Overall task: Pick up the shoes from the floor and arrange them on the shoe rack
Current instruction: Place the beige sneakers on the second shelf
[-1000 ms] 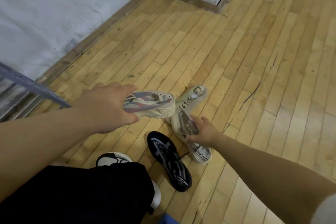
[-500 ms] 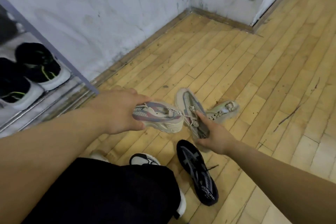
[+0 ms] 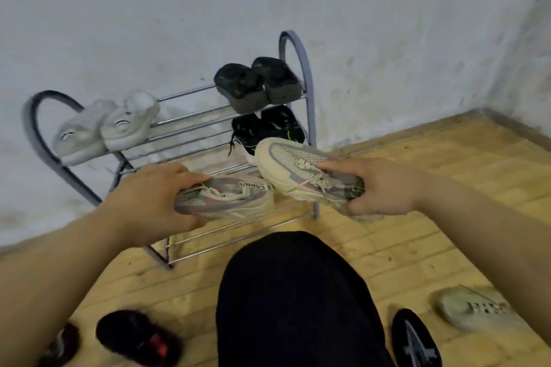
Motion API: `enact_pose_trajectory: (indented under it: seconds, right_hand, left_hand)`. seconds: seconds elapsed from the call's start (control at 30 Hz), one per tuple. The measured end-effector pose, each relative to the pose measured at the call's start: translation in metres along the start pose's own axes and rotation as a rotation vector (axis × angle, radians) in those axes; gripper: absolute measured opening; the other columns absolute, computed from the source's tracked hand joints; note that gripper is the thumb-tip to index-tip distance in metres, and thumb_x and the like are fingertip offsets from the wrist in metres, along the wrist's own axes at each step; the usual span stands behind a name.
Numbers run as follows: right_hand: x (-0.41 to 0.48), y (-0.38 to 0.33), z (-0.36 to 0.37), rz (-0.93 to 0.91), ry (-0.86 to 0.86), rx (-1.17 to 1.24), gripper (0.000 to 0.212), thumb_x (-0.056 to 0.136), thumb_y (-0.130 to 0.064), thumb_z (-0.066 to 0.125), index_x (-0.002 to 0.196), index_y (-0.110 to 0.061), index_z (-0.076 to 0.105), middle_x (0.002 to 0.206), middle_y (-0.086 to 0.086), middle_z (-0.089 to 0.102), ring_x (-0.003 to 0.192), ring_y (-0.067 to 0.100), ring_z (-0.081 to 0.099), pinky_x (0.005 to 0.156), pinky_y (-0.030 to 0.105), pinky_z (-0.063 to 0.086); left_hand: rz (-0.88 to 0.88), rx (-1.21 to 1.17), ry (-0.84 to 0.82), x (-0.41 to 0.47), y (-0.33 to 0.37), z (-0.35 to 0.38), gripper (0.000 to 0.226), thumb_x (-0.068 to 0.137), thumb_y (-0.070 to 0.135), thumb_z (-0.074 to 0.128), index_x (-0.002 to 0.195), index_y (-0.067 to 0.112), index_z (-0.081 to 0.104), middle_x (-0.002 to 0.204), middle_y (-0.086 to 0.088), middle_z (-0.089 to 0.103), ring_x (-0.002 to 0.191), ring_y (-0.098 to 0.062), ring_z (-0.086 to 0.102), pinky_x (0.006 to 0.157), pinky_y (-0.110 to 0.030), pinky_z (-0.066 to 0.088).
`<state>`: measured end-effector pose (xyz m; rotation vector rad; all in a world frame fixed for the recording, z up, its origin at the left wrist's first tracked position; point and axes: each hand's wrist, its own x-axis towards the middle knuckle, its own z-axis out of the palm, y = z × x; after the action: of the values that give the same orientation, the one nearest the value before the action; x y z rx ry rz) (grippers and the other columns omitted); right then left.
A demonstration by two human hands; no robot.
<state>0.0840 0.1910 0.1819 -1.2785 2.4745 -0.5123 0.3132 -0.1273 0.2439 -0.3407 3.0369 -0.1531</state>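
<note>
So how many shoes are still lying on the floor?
4 in view: a dark shoe at bottom left, a black-and-red one beside it, a black sneaker and a pale sneaker bottom right. The person's leg may hide others.

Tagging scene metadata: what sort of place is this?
Likely a home entryway or a bare room corner: a metal shoe rack against a scuffed white wall, wooden floor, loose shoes around the person's feet.

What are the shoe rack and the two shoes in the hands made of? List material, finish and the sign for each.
Shoe rack: looks like metal; thin shiny silver rails, painted grey-purple tube hoops at the ends.
Shoe in the left hand: seemingly mesh fabric upper, matte, with cream foam or rubber sole; woven texture, laces.
Shoe in the right hand: same look; perforated mesh toe, thick cream sole.
</note>
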Motion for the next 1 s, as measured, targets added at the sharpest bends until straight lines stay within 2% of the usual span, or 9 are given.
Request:
enact_pose_trajectory:
  seconds: [0.17, 0.33, 0.4, 0.47, 0.53, 0.6, 0.7, 0.87, 1.0]
  right_hand:
    - [0.067, -0.091, -0.002, -0.084, -0.129, -0.088, 0.091, 0.078, -0.038, 0.075, 0.149, -0.061, 0.024, 0.153, -0.012, 0.043, 0.109, 0.007, 0.046, 0.087, 0.023, 0.039]
    - [0.137, -0.170, 0.020, -0.112, -0.279, -0.172, 0.095, 0.076, -0.040, 0.076, 0.155, -0.050, 0.025, 0.162, -0.006, 0.033, 0.132, 0.019, 0.049, 0.093, 0.028, 0.042]
    - [0.166, -0.194, 0.035, -0.090, -0.298, -0.169, 0.097, 0.074, -0.044, 0.076, 0.156, -0.046, 0.026, 0.162, -0.003, 0.034, 0.129, 0.022, 0.053, 0.095, 0.030, 0.046]
    - [0.191, -0.214, 0.052, -0.051, -0.279, -0.179, 0.099, 0.072, -0.050, 0.075, 0.157, -0.044, 0.026, 0.161, 0.000, 0.036, 0.125, 0.023, 0.053, 0.093, 0.031, 0.046]
    - [0.209, -0.228, 0.075, -0.006, -0.219, -0.155, 0.100, 0.069, -0.052, 0.074, 0.157, -0.042, 0.027, 0.160, 0.001, 0.038, 0.128, 0.026, 0.053, 0.097, 0.032, 0.047]
    - [0.221, -0.235, 0.098, 0.030, -0.136, -0.033, 0.098, 0.071, -0.048, 0.076, 0.157, -0.040, 0.029, 0.159, 0.001, 0.041, 0.130, 0.026, 0.053, 0.101, 0.030, 0.046]
    - [0.240, -0.240, 0.121, 0.029, -0.056, 0.105, 0.095, 0.073, -0.047, 0.076, 0.157, -0.038, 0.032, 0.160, -0.003, 0.039, 0.141, 0.022, 0.043, 0.111, 0.029, 0.038]
    - [0.277, -0.257, 0.132, 0.069, 0.055, 0.124, 0.090, 0.079, -0.052, 0.070, 0.158, -0.035, 0.030, 0.160, 0.000, 0.040, 0.141, 0.027, 0.043, 0.103, 0.030, 0.039]
    - [0.302, -0.269, 0.142, 0.094, 0.108, 0.212, 0.086, 0.082, -0.054, 0.070, 0.156, -0.029, 0.034, 0.156, 0.000, 0.046, 0.138, 0.027, 0.046, 0.101, 0.030, 0.040]
  left_hand:
    - [-0.187, -0.083, 0.040, -0.051, -0.077, 0.026, 0.085, 0.064, 0.084, 0.058, 0.141, 0.049, 0.052, 0.112, 0.019, 0.056, 0.105, -0.018, 0.057, 0.087, -0.041, 0.052]
    - [-0.274, -0.227, -0.025, -0.076, -0.143, 0.042, 0.083, 0.063, 0.086, 0.061, 0.139, 0.053, 0.052, 0.109, 0.018, 0.056, 0.104, -0.014, 0.059, 0.089, -0.040, 0.053]
    - [-0.302, -0.284, -0.019, -0.080, -0.160, 0.042, 0.083, 0.063, 0.083, 0.066, 0.139, 0.050, 0.054, 0.110, 0.020, 0.054, 0.101, -0.011, 0.058, 0.087, -0.036, 0.052]
    - [-0.316, -0.359, -0.032, -0.082, -0.170, 0.042, 0.079, 0.068, 0.075, 0.074, 0.139, 0.047, 0.056, 0.109, 0.021, 0.051, 0.099, -0.009, 0.056, 0.086, -0.031, 0.050]
    - [-0.295, -0.369, -0.044, -0.081, -0.176, 0.042, 0.076, 0.072, 0.066, 0.078, 0.141, 0.043, 0.056, 0.111, 0.017, 0.052, 0.105, -0.010, 0.054, 0.091, -0.031, 0.046]
    - [-0.292, -0.390, -0.046, -0.076, -0.183, 0.042, 0.074, 0.074, 0.060, 0.080, 0.142, 0.041, 0.056, 0.112, 0.014, 0.052, 0.105, -0.011, 0.053, 0.090, -0.030, 0.044]
    - [-0.311, -0.419, -0.057, -0.070, -0.196, 0.048, 0.075, 0.073, 0.058, 0.082, 0.141, 0.041, 0.057, 0.114, 0.015, 0.051, 0.105, -0.010, 0.051, 0.089, -0.029, 0.042]
    - [-0.312, -0.480, -0.089, -0.061, -0.213, 0.055, 0.074, 0.074, 0.051, 0.084, 0.142, 0.037, 0.058, 0.123, 0.015, 0.051, 0.114, -0.010, 0.051, 0.092, -0.028, 0.040]
    - [-0.307, -0.518, -0.106, -0.054, -0.219, 0.063, 0.074, 0.075, 0.048, 0.084, 0.143, 0.037, 0.058, 0.121, 0.017, 0.051, 0.108, -0.005, 0.047, 0.090, -0.027, 0.038]
